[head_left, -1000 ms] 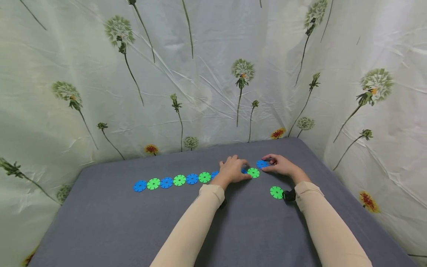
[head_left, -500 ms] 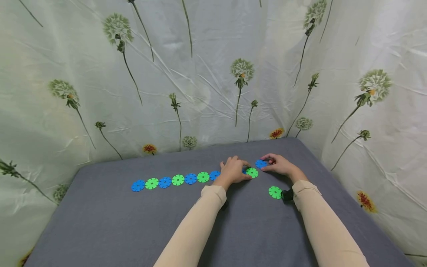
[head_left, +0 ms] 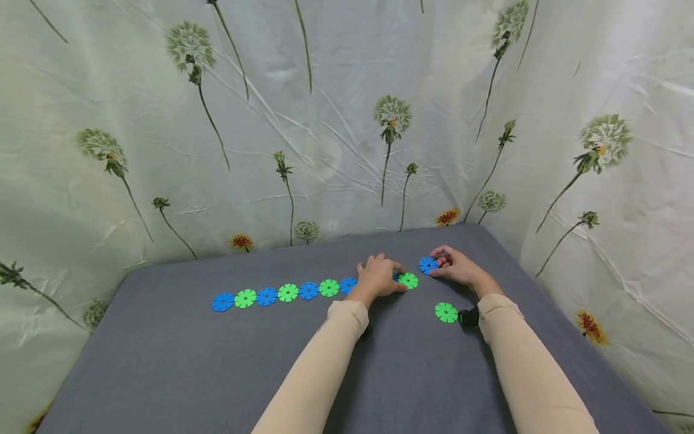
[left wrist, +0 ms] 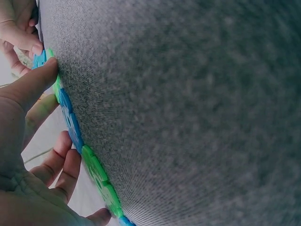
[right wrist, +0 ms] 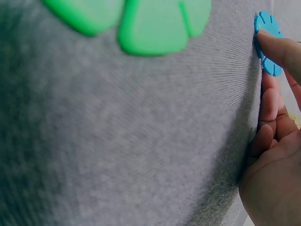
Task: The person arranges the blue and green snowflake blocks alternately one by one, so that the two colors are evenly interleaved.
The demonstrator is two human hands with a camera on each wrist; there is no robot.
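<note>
A row of slotted plastic discs, blue and green in turn, runs across the table from a blue disc at its left end. My left hand lies over the row's right part and hides some of it. Its thumb and forefinger hold the edges of the green disc at the right end, and its other fingers spread along the row in the left wrist view. My right hand pinches a single blue disc between thumb and fingers, just behind and right of that green disc. The two discs are apart in the head view.
A loose green disc lies nearer me, beside the black wrist camera on my right arm. Grey cloth covers the table. A flower-printed curtain hangs behind it and at the sides.
My right hand has shifted slightly right with the blue disc, away from the row's end. The left hand keeps its place on the row. The head view has drifted a little.
</note>
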